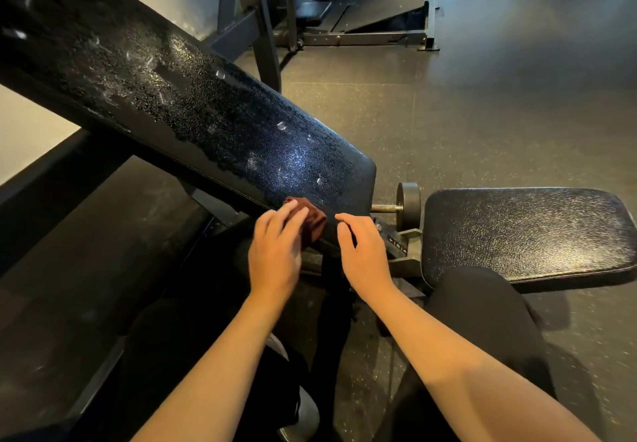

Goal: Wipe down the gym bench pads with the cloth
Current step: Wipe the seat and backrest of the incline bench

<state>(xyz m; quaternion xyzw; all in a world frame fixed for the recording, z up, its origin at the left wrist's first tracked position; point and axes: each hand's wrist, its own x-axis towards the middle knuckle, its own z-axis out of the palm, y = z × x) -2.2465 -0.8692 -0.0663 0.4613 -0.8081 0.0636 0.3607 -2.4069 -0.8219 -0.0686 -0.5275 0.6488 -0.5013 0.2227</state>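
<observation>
Cloth (315, 222) looks soft and light, bunched on the back pad (206, 114) lower edge under left grip (275, 252), fingers pressing flat; right grip (365, 252) spread, empty; I'd palm the wad's middle.

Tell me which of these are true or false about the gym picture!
1. The left hand presses a reddish-brown cloth against the slanted back pad. True.
2. The right hand holds a spray bottle. False: its fingers are spread and it holds nothing.
3. The cloth lies on the seat pad. False: it is at the lower end of the back pad.
4. The seat pad is to the right of both hands. True.
</observation>
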